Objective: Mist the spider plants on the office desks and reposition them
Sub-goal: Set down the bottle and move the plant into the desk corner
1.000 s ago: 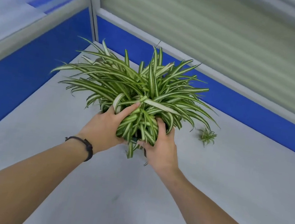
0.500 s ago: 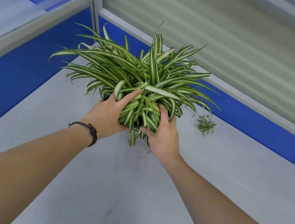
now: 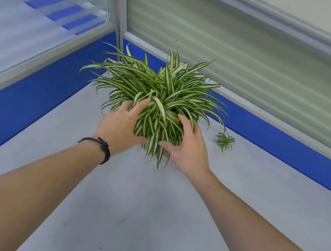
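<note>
A bushy spider plant (image 3: 165, 91) with green-and-white striped leaves stands on the grey desk (image 3: 148, 208), near the back corner. Its pot is hidden under the hanging leaves. My left hand (image 3: 122, 125) presses against the plant's left side, fingers reaching into the leaves. My right hand (image 3: 187, 147) cups its right side, thumb under the foliage. Both hands hold the plant between them. A small plantlet (image 3: 226, 141) on a thin runner lies on the desk to the right.
Blue-and-frosted partition panels (image 3: 286, 138) wall the desk at the back and on the left (image 3: 26, 93), meeting at a grey post (image 3: 114, 11). A black band (image 3: 102, 146) circles my left wrist.
The plant and both hands have moved away from me toward the back corner. The plantlet on its runner has followed along the desk.
</note>
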